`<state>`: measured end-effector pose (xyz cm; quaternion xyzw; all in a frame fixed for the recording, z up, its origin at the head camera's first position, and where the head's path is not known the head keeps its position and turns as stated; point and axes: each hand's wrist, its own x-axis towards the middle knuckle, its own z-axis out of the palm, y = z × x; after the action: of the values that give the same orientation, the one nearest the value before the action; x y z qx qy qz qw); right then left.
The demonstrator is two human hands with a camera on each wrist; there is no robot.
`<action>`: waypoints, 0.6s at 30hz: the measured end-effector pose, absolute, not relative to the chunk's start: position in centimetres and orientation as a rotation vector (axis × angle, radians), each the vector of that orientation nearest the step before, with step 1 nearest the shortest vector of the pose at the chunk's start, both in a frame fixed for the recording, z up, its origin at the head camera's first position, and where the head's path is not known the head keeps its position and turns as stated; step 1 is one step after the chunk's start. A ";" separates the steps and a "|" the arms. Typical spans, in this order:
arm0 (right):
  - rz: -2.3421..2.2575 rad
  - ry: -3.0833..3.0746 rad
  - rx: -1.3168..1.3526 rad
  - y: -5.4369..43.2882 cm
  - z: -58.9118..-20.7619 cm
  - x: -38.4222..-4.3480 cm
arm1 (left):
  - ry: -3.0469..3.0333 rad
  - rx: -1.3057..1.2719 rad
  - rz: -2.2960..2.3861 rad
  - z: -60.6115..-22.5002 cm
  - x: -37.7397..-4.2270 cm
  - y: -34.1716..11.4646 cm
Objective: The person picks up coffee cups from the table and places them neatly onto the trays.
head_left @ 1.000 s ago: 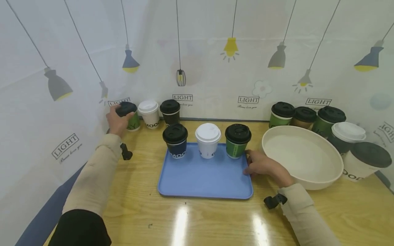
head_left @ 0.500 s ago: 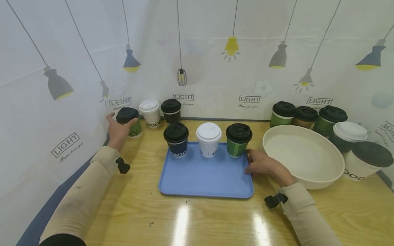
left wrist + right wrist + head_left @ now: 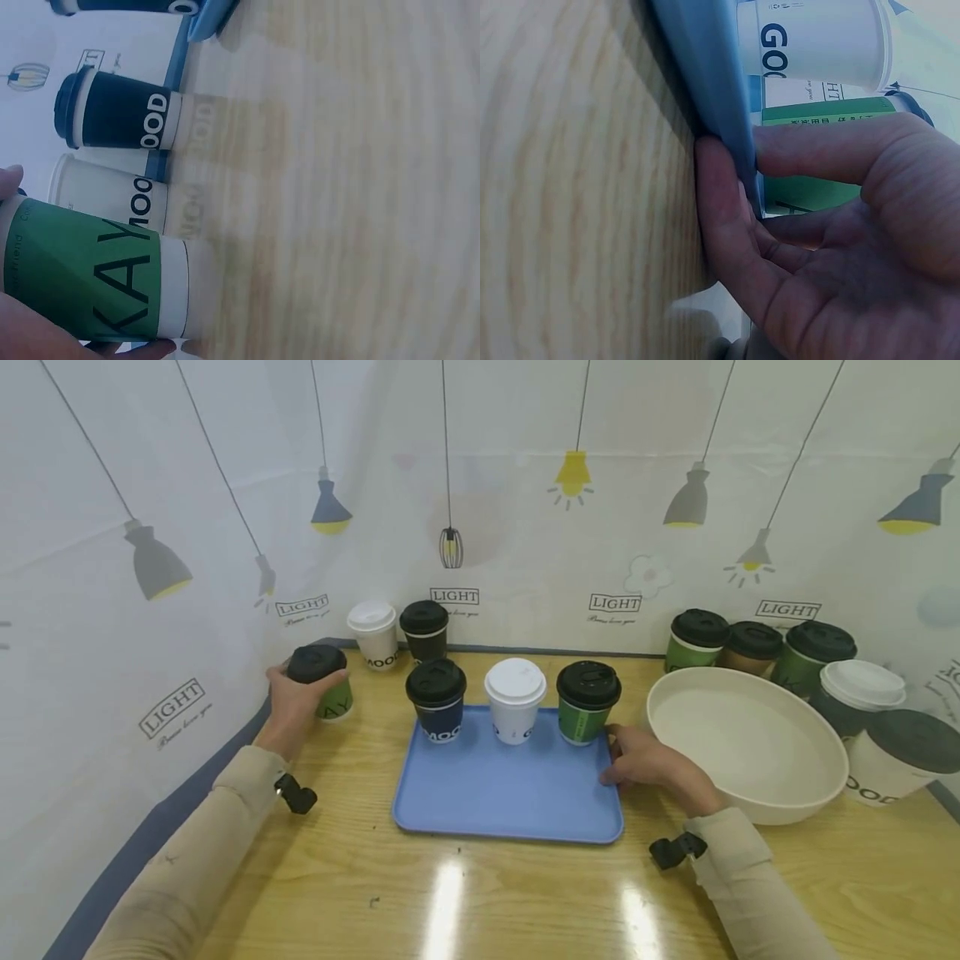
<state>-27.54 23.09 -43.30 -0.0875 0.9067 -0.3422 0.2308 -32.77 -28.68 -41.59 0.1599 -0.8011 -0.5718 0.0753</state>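
My left hand [image 3: 294,706] grips a green paper cup [image 3: 335,700] with a black lid, its thumb and fingers round the upper part. In the left wrist view the lettering KAY shows on that cup's green sleeve [image 3: 90,274]. My right hand [image 3: 641,758] pinches the right rim of a blue tray [image 3: 510,789], the thumb above and fingers under the edge in the right wrist view. Along the tray's back stand a navy cup [image 3: 441,714] with black lid, a white cup [image 3: 514,714] with white lid and a green cup [image 3: 583,722] with black lid.
A white cup [image 3: 377,647] and a black cup [image 3: 427,643] stand at the back left by the wall sheet. Right of the tray lies a large cream bowl [image 3: 746,743], with several lidded cups behind and beside it, such as a brown one [image 3: 750,647].
My left hand has brought the green cup toward the front, away from the back-left row and slightly rightward. The right hand stays on the tray's rim; the view shifts slightly.
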 end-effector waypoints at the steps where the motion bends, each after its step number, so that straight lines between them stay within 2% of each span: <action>1: -0.946 2.491 -0.241 23.1 -43.3 -27.5 | -2.388 0.488 -1.732 -41.7 -32.6 -28.5; 18: -0.958 2.473 -0.224 23.2 -43.3 -27.5 | -2.550 0.258 -1.707 -41.8 -26.9 -23.2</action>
<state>-27.46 23.24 -43.26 -0.0817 0.9025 -0.3497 0.2378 -26.88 -23.19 -41.84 0.0836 -0.8277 -0.5540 0.0312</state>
